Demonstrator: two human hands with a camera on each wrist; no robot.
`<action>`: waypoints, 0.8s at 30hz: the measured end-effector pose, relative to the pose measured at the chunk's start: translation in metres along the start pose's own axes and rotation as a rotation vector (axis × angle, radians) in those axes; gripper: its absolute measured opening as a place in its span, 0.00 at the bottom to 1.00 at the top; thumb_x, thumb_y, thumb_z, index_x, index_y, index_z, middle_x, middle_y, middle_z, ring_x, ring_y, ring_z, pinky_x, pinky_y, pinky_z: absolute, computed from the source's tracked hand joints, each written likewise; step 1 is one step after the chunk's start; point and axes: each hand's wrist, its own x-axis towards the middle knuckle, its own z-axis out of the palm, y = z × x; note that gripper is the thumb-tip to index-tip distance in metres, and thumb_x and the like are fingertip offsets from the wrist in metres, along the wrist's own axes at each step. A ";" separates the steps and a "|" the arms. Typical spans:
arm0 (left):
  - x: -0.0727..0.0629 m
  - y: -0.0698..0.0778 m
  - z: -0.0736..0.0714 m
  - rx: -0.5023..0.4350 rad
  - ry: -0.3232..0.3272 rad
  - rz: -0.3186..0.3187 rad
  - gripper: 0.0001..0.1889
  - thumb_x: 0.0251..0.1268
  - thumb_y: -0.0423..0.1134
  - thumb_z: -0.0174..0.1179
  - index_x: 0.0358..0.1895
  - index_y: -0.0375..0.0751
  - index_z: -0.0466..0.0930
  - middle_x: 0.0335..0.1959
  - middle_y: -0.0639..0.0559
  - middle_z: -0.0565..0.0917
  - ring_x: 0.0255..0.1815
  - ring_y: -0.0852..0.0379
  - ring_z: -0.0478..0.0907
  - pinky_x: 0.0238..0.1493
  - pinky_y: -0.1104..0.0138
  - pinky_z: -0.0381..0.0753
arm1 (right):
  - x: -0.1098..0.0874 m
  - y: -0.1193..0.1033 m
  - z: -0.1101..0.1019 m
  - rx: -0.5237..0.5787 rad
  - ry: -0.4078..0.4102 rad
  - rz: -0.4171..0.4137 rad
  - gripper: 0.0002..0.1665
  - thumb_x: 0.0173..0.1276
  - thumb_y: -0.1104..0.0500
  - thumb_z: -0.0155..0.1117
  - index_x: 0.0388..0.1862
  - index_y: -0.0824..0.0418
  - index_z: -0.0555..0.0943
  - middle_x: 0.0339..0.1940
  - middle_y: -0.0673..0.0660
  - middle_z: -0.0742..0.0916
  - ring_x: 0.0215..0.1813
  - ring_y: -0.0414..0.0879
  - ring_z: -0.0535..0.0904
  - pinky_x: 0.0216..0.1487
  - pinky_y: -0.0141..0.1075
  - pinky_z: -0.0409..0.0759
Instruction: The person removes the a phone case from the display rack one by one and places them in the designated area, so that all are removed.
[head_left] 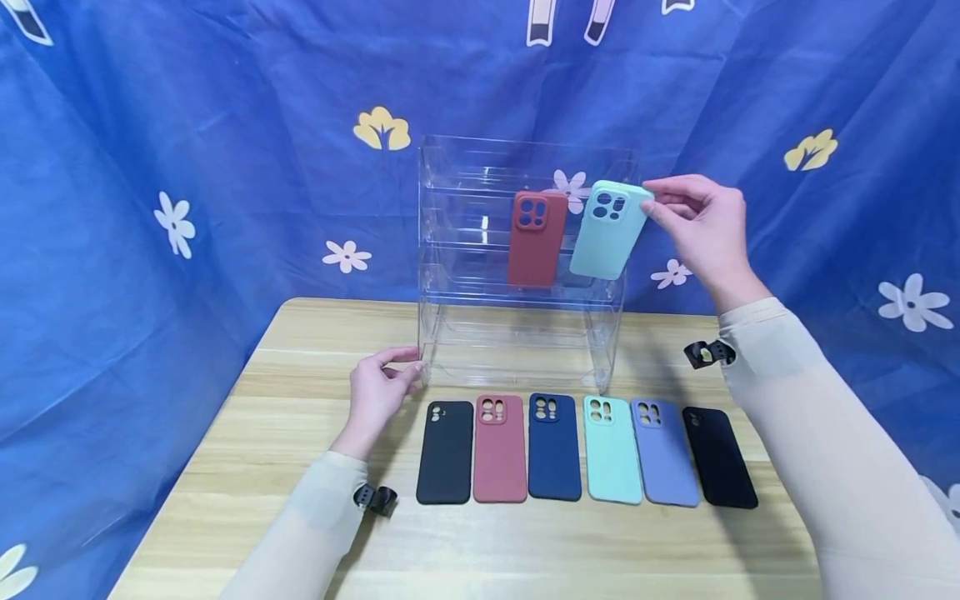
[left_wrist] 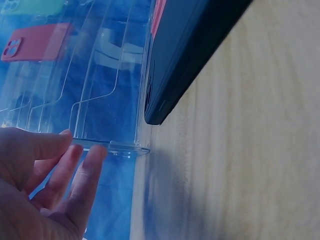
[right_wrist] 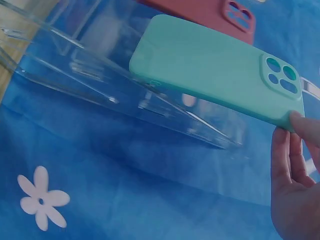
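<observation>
My right hand [head_left: 708, 221] pinches a mint-green phone case [right_wrist: 215, 75] by its upper corner, beside the camera cutouts. The case tilts in front of the upper right part of a clear tiered display rack [head_left: 517, 346]. A red phone case [head_left: 536, 250] stands in the rack just left of it. With fingers fairly straight, my left hand [head_left: 378, 392] touches the rack's lower left edge; the left wrist view shows its fingertips [left_wrist: 97, 152] at the clear side panel. The closest case to this hand is a black phone case [head_left: 445, 454] lying on the table.
Along the rack's front lie more cases in a row: pinkish-red [head_left: 500, 458], dark blue [head_left: 555, 458], mint-green [head_left: 615, 458], purple [head_left: 667, 462] and another black one [head_left: 722, 462]. The wooden table [head_left: 247, 417] meets a blue flowered cloth [head_left: 262, 167] behind.
</observation>
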 end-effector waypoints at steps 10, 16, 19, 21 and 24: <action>0.004 0.003 -0.001 0.003 -0.007 0.013 0.15 0.67 0.34 0.70 0.55 0.41 0.87 0.40 0.34 0.91 0.30 0.37 0.90 0.21 0.56 0.88 | -0.002 -0.032 -0.036 0.050 0.073 -0.012 0.17 0.63 0.65 0.77 0.51 0.63 0.90 0.43 0.49 0.90 0.41 0.39 0.87 0.47 0.20 0.85; 0.005 0.005 0.000 0.014 -0.017 0.034 0.15 0.67 0.33 0.69 0.55 0.39 0.87 0.43 0.34 0.91 0.31 0.37 0.90 0.18 0.62 0.86 | 0.001 -0.022 -0.068 0.025 0.061 0.088 0.19 0.61 0.63 0.79 0.52 0.62 0.90 0.39 0.45 0.92 0.39 0.36 0.87 0.45 0.18 0.84; 0.004 0.003 0.000 0.003 -0.014 0.029 0.15 0.67 0.33 0.70 0.55 0.39 0.87 0.43 0.34 0.90 0.31 0.37 0.90 0.18 0.60 0.87 | 0.001 -0.014 -0.081 -0.007 0.045 0.148 0.19 0.61 0.60 0.80 0.52 0.59 0.90 0.36 0.43 0.91 0.37 0.34 0.87 0.43 0.17 0.83; 0.002 0.003 0.000 0.002 -0.010 0.028 0.14 0.67 0.34 0.70 0.55 0.39 0.88 0.42 0.33 0.91 0.32 0.37 0.90 0.18 0.59 0.87 | 0.000 -0.008 -0.087 -0.034 0.045 0.179 0.20 0.61 0.59 0.80 0.53 0.58 0.90 0.35 0.42 0.91 0.36 0.33 0.86 0.40 0.17 0.83; 0.001 0.002 0.000 0.002 -0.003 0.027 0.13 0.67 0.34 0.70 0.54 0.41 0.88 0.41 0.35 0.91 0.32 0.37 0.90 0.17 0.61 0.86 | -0.002 0.005 -0.094 -0.081 0.035 0.221 0.19 0.62 0.58 0.80 0.53 0.56 0.90 0.33 0.39 0.91 0.34 0.32 0.85 0.32 0.17 0.79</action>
